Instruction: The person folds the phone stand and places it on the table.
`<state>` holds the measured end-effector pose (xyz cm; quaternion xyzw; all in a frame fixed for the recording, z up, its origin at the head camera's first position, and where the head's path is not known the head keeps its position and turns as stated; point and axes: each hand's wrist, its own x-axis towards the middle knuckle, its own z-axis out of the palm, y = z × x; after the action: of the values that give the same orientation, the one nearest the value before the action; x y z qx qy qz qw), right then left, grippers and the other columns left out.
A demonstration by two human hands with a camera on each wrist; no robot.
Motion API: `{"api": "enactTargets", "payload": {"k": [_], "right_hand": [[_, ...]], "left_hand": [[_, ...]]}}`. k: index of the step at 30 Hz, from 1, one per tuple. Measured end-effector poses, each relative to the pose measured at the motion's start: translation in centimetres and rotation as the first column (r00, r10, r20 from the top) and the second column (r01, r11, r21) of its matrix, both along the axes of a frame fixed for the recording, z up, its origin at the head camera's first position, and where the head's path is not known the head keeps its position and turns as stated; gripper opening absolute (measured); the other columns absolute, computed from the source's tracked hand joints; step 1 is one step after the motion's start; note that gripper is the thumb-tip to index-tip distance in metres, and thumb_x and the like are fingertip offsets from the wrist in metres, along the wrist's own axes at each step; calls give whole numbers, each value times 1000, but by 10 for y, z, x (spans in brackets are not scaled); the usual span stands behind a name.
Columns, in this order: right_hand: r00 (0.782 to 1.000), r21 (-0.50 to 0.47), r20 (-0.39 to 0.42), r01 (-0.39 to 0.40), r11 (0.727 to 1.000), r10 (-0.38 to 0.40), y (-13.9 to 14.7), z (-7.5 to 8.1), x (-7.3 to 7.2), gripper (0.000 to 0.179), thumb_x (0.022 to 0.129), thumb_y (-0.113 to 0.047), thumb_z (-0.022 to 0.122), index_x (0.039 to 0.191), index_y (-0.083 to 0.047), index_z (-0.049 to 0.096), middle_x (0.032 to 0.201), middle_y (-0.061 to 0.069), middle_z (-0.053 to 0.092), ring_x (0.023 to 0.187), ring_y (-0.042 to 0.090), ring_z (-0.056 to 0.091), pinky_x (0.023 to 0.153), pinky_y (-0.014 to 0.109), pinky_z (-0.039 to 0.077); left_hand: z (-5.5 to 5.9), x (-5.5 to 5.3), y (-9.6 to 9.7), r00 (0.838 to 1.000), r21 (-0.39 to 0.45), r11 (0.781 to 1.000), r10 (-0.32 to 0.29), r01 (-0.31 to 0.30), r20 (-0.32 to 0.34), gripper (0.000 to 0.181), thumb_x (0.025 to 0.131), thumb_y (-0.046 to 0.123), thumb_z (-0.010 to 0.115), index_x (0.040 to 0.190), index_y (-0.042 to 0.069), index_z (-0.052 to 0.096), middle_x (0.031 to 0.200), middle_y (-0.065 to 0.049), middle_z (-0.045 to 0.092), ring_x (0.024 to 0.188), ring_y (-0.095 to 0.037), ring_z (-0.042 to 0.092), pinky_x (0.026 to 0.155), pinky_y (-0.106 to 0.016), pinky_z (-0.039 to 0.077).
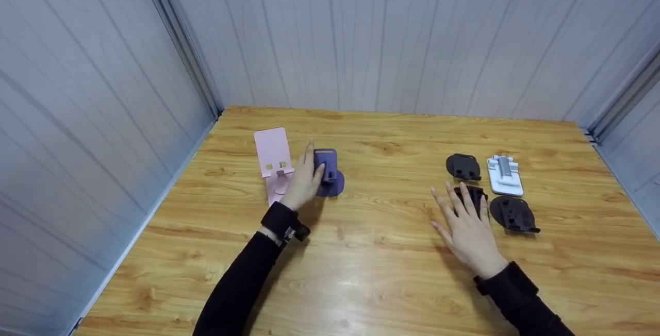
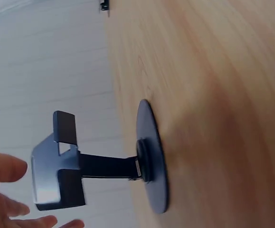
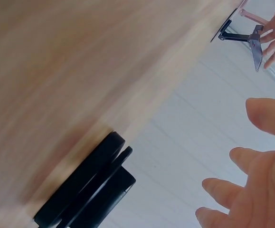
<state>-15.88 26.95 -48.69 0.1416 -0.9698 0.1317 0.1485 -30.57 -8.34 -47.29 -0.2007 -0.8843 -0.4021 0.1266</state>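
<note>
Stand (image 1: 331,163), purple, upright, left of centre in the head view, long axis running up-frame; left grip (image 1: 303,180), loosely outstretched, perhaps touches it; right grip (image 1: 471,232) spreads empty above a black stand (image 1: 475,195).

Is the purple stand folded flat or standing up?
Standing up: the purple stand has its neck holding the plate above the base.

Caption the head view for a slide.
Left hand at a raised purple stand, right hand above a folded black stand, wood-grain table below.
</note>
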Motion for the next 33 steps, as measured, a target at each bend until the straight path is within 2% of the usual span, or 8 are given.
{"api": "enactTargets", "payload": {"k": [3, 7, 11, 14, 20, 26, 29, 33], "right_hand": [[1000, 0, 25, 7, 1000, -7, -1, 0, 0, 64, 105, -25, 66, 162, -6, 43, 169, 27, 32, 158, 51, 19, 124, 76, 9], [998, -1, 56, 13, 1000, -13, 0, 1, 0, 65, 106, -26, 65, 163, -6, 41, 170, 26, 30, 159, 51, 18, 124, 75, 9], [998, 1, 66, 16, 1000, -16, 0, 2, 0, 65, 106, -27, 65, 163, -7, 41, 170, 26, 30, 158, 51, 18, 125, 75, 10], [999, -3, 53, 9, 1000, -9, 0, 1, 0, 65, 106, -26, 66, 162, -6, 42, 169, 27, 30, 158, 51, 19, 124, 75, 11], [1000, -18, 9, -13, 1000, 14, -1, -1, 1, 64, 103, -23, 68, 160, -3, 44, 167, 29, 34, 156, 53, 24, 123, 76, 13], [1000, -11, 20, -11, 1000, 11, -1, -1, 2, 65, 104, -24, 67, 161, -4, 43, 168, 28, 33, 156, 53, 23, 124, 75, 13], [999, -4, 37, -4, 1000, 4, 0, 0, 2, 65, 105, -25, 67, 162, -5, 42, 169, 28, 31, 157, 52, 21, 125, 74, 11], [998, 2, 62, 3, 1000, -3, 0, 2, 2, 65, 106, -25, 65, 162, -4, 41, 169, 28, 31, 157, 52, 20, 125, 74, 10]], "left_hand": [[-4, -5, -2, 1000, 76, 997, -1, 1, 7, 64, 105, 0, 53, 158, -20, 22, 156, -46, 34, 148, -56, 37, 126, -60, 29], [-6, -7, -4, 999, 155, 988, -2, -3, 35, 58, 104, -2, 54, 154, -22, 29, 146, -45, 46, 133, -55, 53, 116, -60, 44], [-5, -7, -5, 998, 171, 985, 2, -14, 70, 46, 106, -1, 53, 145, -21, 40, 133, -42, 57, 118, -53, 63, 104, -59, 54], [-7, -8, -6, 996, 164, 986, 5, -20, 88, 36, 107, -1, 51, 137, -20, 45, 125, -40, 62, 112, -52, 66, 100, -58, 56], [-13, -11, -7, 998, 164, 986, 14, -25, 68, 20, 106, -2, 52, 121, -16, 53, 113, -36, 67, 105, -49, 68, 96, -58, 58], [-14, -11, -6, 996, 178, 982, 53, -66, 74, 14, 106, -2, 56, 115, -13, 56, 108, -32, 68, 104, -46, 68, 95, -56, 57], [-12, -10, -5, 993, 201, 975, 76, -93, 92, 13, 105, 0, 59, 112, -11, 58, 103, -28, 69, 97, -40, 68, 89, -50, 57], [-7, -7, -2, 989, 265, 958, 77, -109, 129, 12, 103, 0, 65, 110, -9, 64, 94, -18, 69, 84, -24, 63, 77, -31, 53]]}}
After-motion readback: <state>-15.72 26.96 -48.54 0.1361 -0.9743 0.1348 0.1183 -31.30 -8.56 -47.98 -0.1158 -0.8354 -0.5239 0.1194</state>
